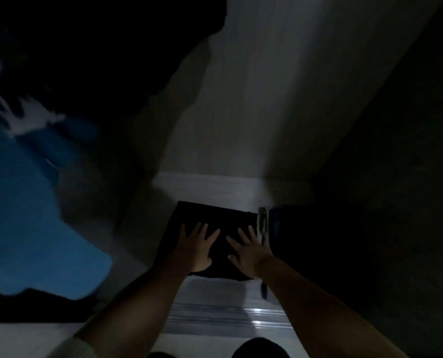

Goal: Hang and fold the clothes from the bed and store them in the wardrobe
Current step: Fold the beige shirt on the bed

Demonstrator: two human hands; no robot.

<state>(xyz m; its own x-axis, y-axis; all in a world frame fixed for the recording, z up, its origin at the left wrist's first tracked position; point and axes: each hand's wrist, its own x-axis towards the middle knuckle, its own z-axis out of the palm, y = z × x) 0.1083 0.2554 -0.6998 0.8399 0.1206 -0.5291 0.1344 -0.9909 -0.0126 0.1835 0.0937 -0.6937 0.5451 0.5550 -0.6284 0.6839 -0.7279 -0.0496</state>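
Both forearms reach forward and down into the dim wardrobe, palms turned down. The left hand lies flat with its fingers spread on the folded dark garment, pressing on the garment's left half. The right hand lies flat in the same way on its right half, fingers splayed, gripping nothing. The garment rests on the pale wardrobe floor, directly under both hands, its near edge at the wrists. Just right of the garment stands a dark stack of clothes. Well to its left hangs a blue garment.
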